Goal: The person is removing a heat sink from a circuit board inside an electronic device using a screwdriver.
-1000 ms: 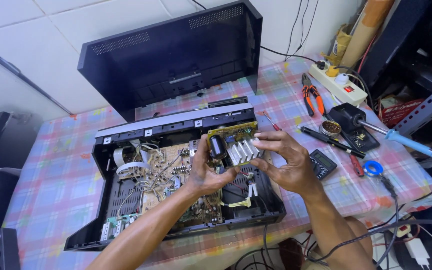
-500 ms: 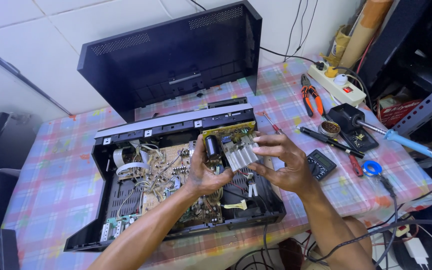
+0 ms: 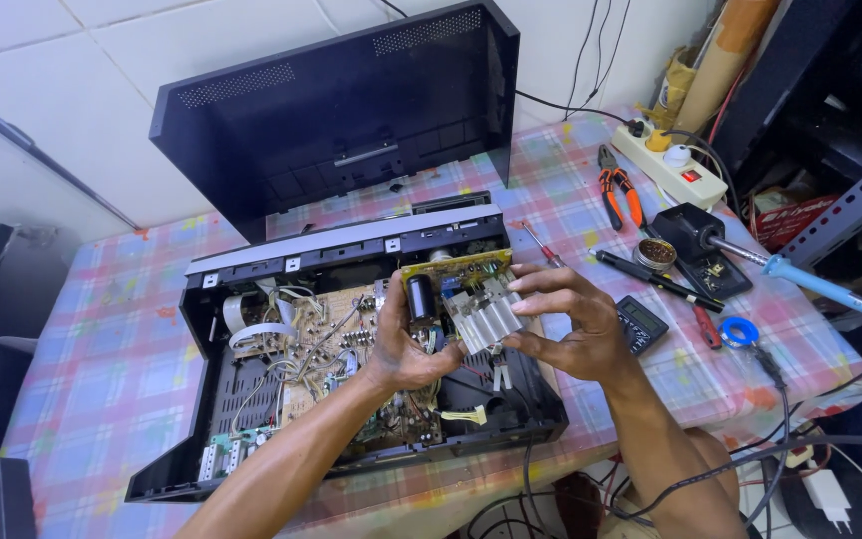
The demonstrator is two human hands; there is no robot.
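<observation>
With our left hand (image 3: 406, 344) and right hand (image 3: 563, 329) fingers pinching the circuit board (image 3: 461, 294), we risk tearing the wires (image 3: 471, 374) below our fingers by over-lifting.

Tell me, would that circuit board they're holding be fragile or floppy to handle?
The board looks stiff: it stays flat between the left hand and right hand. Its metal heatsink probably makes it heavy on one side. The exposed small parts seem fragile.

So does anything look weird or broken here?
The black device lies open, its cover propped against the wall behind. Both hands, left and right, hold a small circuit board tilted up out of it. Nothing looks visibly broken.
</observation>
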